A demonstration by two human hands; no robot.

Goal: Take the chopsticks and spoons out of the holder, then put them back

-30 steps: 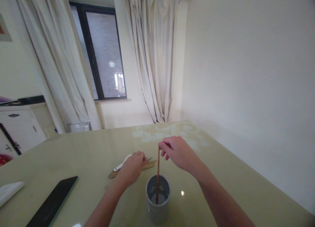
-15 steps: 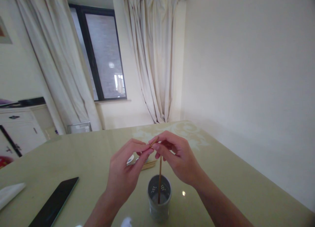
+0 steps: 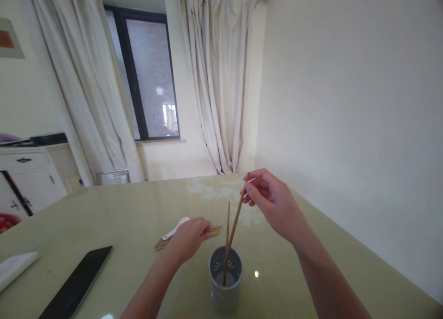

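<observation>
- The right hand (image 3: 273, 201) is raised above the worktop (image 3: 114, 217) and pinches the top end of a wooden chopstick (image 3: 236, 222) between the thumb and the fingertips.
- This chopstick is tilted; its lower end is inside the grey holder (image 3: 224, 282), and its upper end leans to the right, toward the hand.
- A second chopstick (image 3: 227, 231) stands almost upright in the same holder, just beside the first one. No hand touches it.
- The holder is a round cup with small holes in its wall. It stands on the worktop in front of the person, between the two forearms.
- The left hand (image 3: 188, 238) is low on the worktop, to the left of the holder. Its fingers are curled over a bundle of chopsticks (image 3: 212, 231) that lies flat there; I cannot tell if it grips one or only touches them.
- A white spoon (image 3: 176, 227) lies just behind the left hand, next to the bundle.
- A black phone (image 3: 78, 286) lies flat at the left, well apart from the holder, and a white folded cloth (image 3: 15, 268) is near the left edge.
</observation>
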